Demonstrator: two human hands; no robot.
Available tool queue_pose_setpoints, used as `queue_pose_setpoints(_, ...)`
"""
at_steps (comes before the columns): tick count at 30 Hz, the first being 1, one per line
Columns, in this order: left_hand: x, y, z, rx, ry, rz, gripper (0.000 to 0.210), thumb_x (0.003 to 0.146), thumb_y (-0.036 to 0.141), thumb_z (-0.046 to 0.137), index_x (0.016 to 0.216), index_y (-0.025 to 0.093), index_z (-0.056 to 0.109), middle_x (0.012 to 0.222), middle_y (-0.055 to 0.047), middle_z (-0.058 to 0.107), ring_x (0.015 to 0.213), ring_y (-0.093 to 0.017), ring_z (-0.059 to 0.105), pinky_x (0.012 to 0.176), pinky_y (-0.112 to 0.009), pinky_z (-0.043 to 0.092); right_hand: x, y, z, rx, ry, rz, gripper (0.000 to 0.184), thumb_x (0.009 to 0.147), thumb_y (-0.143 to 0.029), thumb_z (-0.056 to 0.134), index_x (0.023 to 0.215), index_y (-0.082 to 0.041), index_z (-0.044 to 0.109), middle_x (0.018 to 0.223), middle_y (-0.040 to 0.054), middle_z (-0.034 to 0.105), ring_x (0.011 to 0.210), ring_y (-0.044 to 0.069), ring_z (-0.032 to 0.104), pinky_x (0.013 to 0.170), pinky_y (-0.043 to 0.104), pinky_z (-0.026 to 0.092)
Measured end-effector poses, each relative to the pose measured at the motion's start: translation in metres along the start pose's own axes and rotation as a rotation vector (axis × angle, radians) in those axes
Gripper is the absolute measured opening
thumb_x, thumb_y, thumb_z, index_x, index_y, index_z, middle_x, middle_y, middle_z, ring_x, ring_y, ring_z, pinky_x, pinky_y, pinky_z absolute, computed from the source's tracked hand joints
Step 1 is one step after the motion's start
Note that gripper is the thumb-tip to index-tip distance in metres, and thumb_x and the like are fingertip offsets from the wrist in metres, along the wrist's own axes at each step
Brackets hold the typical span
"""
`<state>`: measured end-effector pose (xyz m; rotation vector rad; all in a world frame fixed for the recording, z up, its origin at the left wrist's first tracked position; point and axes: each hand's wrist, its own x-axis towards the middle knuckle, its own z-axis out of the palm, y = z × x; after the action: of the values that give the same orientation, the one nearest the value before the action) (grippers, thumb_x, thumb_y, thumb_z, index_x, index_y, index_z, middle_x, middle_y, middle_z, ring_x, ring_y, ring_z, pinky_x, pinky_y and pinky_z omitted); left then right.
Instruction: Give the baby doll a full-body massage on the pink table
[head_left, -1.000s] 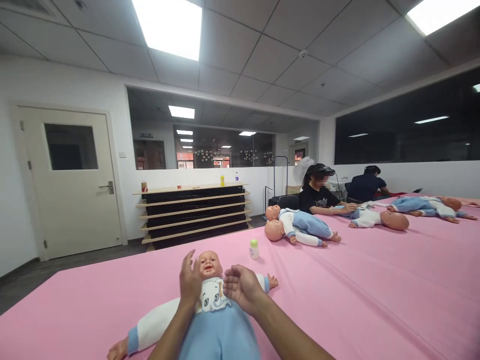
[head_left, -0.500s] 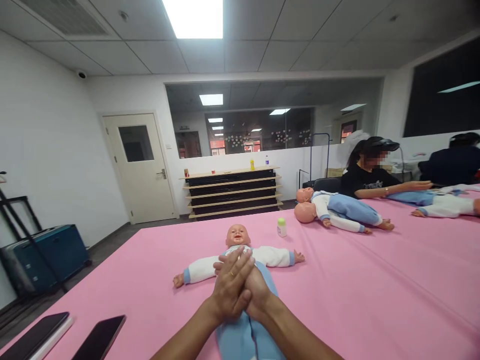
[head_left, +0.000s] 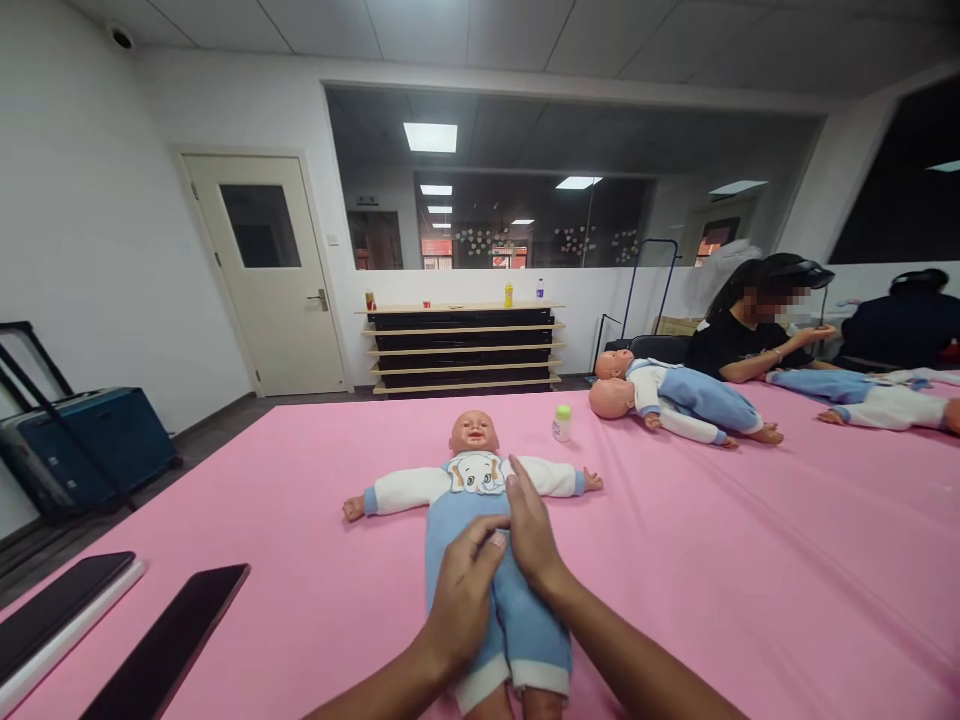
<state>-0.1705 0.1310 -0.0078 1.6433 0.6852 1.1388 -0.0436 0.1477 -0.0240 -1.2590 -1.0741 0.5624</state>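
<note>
A baby doll (head_left: 474,435) in a white top with an elephant bib and blue trousers lies on its back, arms spread to the sides. Above its belly and trousers are both my hands, held close together. My left hand (head_left: 466,585) has its fingers gently bent, their tips at the palm side of the other hand. My right hand (head_left: 534,530) is on edge with fingers stretched out and together, pointing toward the doll's chest. Neither hand holds an object. Whether they touch the doll's clothes I cannot tell.
A pink table (head_left: 300,480) carries a small green-capped bottle (head_left: 562,424), phones (head_left: 172,640) at the near left, and more dolls (head_left: 694,400) at the right. Another person (head_left: 750,320) sits beyond those dolls. A blue suitcase (head_left: 90,450) stands on the floor at left.
My hands were stacked and clasped on the doll's chest; now they have come apart and drawn back toward its belly, uncovering the bib. The view has tilted down.
</note>
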Motion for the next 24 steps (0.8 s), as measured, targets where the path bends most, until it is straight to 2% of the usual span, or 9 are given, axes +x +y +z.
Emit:
queue_pose_setpoints(2,0.018,0.002,-0.013,0.124,0.042,0.075,0.029,0.092,0.037,0.049,0.107,0.019,0.065,0.111,-0.007,0.066,0.111,-0.023,0.058,0.102,-0.042,0.043,0.022,0.009,-0.012,-0.181,0.086,-0.074,0.054,0.094,-0.048,0.043,0.137,-0.015,0.049,0.147,0.0117,0.042,0.140,0.024,0.033,0.118,0.046,0.024)
queue_pose_setpoints(4,0.044,-0.001,-0.023,0.225,0.136,0.166,0.026,0.092,0.033,0.048,0.107,0.019,0.063,0.110,-0.006,0.065,0.110,-0.022,0.057,0.101,-0.041,0.042,0.041,0.017,-0.015,-0.329,0.075,-0.206,0.043,0.093,-0.039,0.046,0.126,-0.016,0.060,0.143,0.0123,0.048,0.137,0.025,0.039,0.115,0.046,0.029)
queue_pose_setpoints(7,0.084,-0.018,-0.026,0.374,0.162,0.280,0.028,0.091,0.027,0.047,0.114,0.020,0.062,0.120,-0.007,0.061,0.118,-0.023,0.053,0.105,-0.042,0.040,0.060,0.024,-0.005,-0.486,-0.077,-0.460,0.034,0.090,-0.026,0.047,0.118,-0.016,0.064,0.135,0.0121,0.055,0.131,0.024,0.046,0.114,0.046,0.032)
queue_pose_setpoints(10,0.108,-0.047,-0.020,0.518,0.125,0.279,0.031,0.087,0.023,0.050,0.115,0.020,0.063,0.127,-0.009,0.059,0.124,-0.025,0.049,0.109,-0.046,0.037,0.065,0.033,0.009,-0.556,-0.309,-0.641,0.038,0.084,-0.017,0.050,0.120,-0.017,0.063,0.126,0.0116,0.061,0.121,0.024,0.053,0.110,0.045,0.036)
queue_pose_setpoints(13,0.112,-0.081,-0.016,0.585,0.071,0.221,0.029,0.090,0.024,0.045,0.110,0.019,0.066,0.123,-0.009,0.061,0.121,-0.025,0.052,0.107,-0.049,0.039,0.059,0.045,0.016,-0.588,-0.410,-0.642,0.046,0.081,-0.016,0.051,0.126,-0.015,0.058,0.122,0.0131,0.062,0.115,0.023,0.055,0.107,0.042,0.039)
queue_pose_setpoints(16,0.107,-0.105,-0.019,0.639,-0.011,0.237,0.036,0.094,0.028,0.039,0.118,0.019,0.063,0.129,-0.009,0.059,0.125,-0.023,0.049,0.111,-0.049,0.035,0.054,0.054,0.014,-0.634,-0.409,-0.592,0.054,0.082,-0.016,0.048,0.135,-0.012,0.049,0.129,0.0142,0.058,0.122,0.023,0.050,0.113,0.042,0.032)
queue_pose_setpoints(20,0.106,-0.116,-0.024,0.686,-0.061,0.237,0.041,0.095,0.032,0.039,0.130,0.019,0.056,0.140,-0.008,0.052,0.133,-0.022,0.042,0.115,-0.047,0.031,0.056,0.056,0.012,-0.726,-0.436,-0.488,0.062,0.085,-0.019,0.047,0.146,-0.014,0.036,0.143,0.0119,0.047,0.135,0.021,0.039,0.119,0.044,0.018)
queue_pose_setpoints(24,0.107,-0.116,-0.023,0.703,-0.070,0.265,0.043,0.095,0.032,0.040,0.133,0.020,0.053,0.142,-0.008,0.050,0.135,-0.022,0.041,0.116,-0.047,0.031,0.059,0.056,0.012,-0.799,-0.441,-0.378,0.066,0.088,-0.026,0.048,0.150,-0.015,0.028,0.154,0.0093,0.033,0.144,0.024,0.022,0.120,0.046,0.015)
